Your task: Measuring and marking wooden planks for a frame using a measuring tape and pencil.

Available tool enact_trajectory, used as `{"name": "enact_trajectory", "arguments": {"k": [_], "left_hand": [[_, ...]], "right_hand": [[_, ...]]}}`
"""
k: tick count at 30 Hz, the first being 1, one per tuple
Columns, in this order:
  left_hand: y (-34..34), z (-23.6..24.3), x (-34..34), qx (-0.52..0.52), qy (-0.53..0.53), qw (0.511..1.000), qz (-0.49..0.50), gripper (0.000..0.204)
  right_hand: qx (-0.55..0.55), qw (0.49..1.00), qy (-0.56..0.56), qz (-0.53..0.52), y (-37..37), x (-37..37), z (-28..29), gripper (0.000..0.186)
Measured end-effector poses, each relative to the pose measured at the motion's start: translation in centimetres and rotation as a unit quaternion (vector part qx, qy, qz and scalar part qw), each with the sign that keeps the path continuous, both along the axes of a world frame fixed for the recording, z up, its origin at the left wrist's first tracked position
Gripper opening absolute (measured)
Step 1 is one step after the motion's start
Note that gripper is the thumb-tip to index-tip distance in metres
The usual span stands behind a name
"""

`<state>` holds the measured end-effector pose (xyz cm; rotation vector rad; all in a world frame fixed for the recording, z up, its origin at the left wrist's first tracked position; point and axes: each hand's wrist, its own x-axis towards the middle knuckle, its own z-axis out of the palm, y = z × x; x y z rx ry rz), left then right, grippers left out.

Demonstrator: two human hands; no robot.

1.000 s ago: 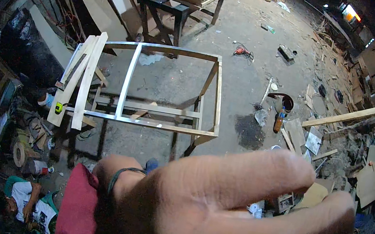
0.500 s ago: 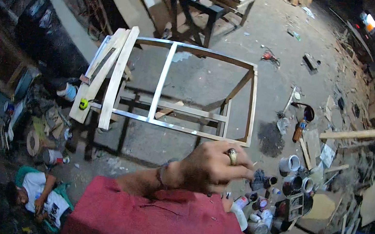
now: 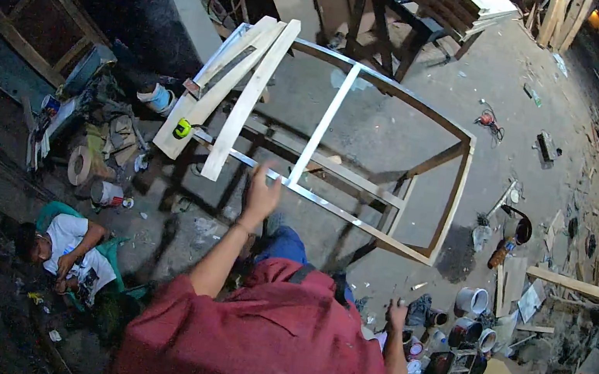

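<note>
My left hand (image 3: 261,195) reaches forward with its fingers apart and nothing visible in it. It is just above the near rail of a rectangular wooden frame (image 3: 325,124), close to the end of a pale board (image 3: 248,104). A wider pale board (image 3: 208,98) lies to the left across the frame, with a yellow-green tape measure (image 3: 182,128) at its near end. A small reddish block (image 3: 191,88) rests near that board's edge. Low on my right side, my right hand (image 3: 397,316) has its fingers curled; what they hold, if anything, is too small to make out.
A person (image 3: 82,250) sits at the lower left on a green chair. Paint tins (image 3: 471,299) and bottles crowd the floor at my right. A dark trestle (image 3: 397,14) carries stacked boards at the back. A long wooden beam (image 3: 585,288) lies at the right.
My left hand has swung from across my chest out to the left, toward the frame and boards. My right hand has come into clearer view at my right side. The view has turned.
</note>
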<state>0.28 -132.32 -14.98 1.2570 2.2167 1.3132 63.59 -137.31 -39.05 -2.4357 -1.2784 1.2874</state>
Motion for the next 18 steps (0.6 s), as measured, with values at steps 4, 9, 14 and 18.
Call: {"name": "enact_trajectory", "arguments": {"k": [4,9,14,18], "left_hand": [[3.9,-8.8,-12.3,-0.074,0.155,0.975,0.137,0.09],[3.3,-18.4,-22.9,-0.177,0.037,0.975,0.126,0.092],[0.7,-17.0,-23.5,-0.098,0.009,0.994,0.053,0.062],[-0.8,-10.1,-20.2,-0.143,-0.078,0.986,-0.039,0.066]], "right_hand": [[0.052,0.997,0.036,-0.039,4.4,-8.8,2.0,0.049],[0.057,0.994,0.053,-0.078,2.5,-18.1,1.0,0.05],[0.137,0.987,-0.043,-0.067,-6.3,-21.8,-0.5,0.046],[0.245,0.947,-0.203,-0.047,-14.7,-22.8,-1.1,0.046]]}}
